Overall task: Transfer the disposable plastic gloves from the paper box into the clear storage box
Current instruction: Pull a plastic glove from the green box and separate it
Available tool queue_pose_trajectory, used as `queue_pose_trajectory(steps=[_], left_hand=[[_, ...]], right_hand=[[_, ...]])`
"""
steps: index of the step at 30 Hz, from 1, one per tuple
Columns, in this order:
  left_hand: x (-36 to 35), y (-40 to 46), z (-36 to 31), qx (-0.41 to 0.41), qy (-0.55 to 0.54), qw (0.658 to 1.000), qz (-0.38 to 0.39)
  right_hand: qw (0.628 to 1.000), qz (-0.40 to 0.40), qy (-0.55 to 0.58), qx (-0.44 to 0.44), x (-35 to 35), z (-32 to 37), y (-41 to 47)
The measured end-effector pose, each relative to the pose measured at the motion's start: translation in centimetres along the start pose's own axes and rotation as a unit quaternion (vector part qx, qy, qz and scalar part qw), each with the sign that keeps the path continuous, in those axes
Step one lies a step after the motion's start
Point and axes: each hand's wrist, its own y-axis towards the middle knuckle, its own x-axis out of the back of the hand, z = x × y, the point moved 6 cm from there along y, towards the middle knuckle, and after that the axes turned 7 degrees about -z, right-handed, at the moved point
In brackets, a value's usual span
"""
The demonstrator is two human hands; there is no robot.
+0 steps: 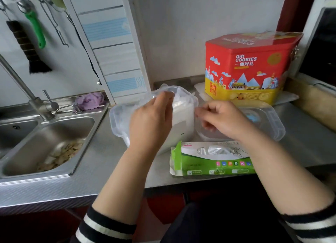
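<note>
The clear storage box [116, 119] stands tilted up on the steel counter, its opening facing me, with a white stack of gloves [181, 115] inside. My left hand [151, 121] holds the box from the front, fingers reaching to its upper rim. My right hand [221, 119] is at the box's right rim with its fingers curled; whether they pinch anything is blurred. The green and white paper box [212, 168] lies flat at the counter's front edge, and crumpled clear gloves [216, 150] show through its top opening. The box's clear lid [272, 121] lies to the right, under my right hand.
A red and yellow cookie tin [251, 66] stands at the back right on a white board. A steel sink [47, 142] with scraps in it and a tap [23, 88] are to the left. A purple cloth [90, 100] lies behind the sink. Utensils hang on the wall.
</note>
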Motion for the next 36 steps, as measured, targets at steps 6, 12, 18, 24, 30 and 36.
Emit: queue_pose_trajectory(steps=[6, 12, 18, 24, 30, 36], left_hand=[[-3.9, -6.4, -4.9, 0.004, -0.118, 0.985, 0.128], [-7.7, -11.9, -3.0, 0.133, -0.181, 0.931, 0.288], [-7.8, -12.5, -3.1, 0.134, -0.183, 0.930, 0.288], [-7.8, -12.5, -2.9, 0.166, -0.211, 0.924, 0.273], [-7.9, -12.5, -2.9, 0.154, -0.189, 0.931, 0.271], [-8.2, -12.7, -2.9, 0.142, -0.162, 0.934, 0.284]], right_hand=[[0.955, 0.064, -0.289, -0.027, -1.0, -5.3, -2.8], [0.955, -0.013, -0.296, 0.036, -1.2, -6.9, -3.1], [0.971, -0.068, -0.227, 0.033, -0.8, -7.9, -3.3], [0.988, -0.119, -0.097, -0.013, 0.4, -8.6, -3.7], [0.981, -0.182, 0.051, -0.038, 2.1, -8.2, -4.2], [0.869, -0.188, 0.425, -0.170, 3.6, -7.2, -4.0]])
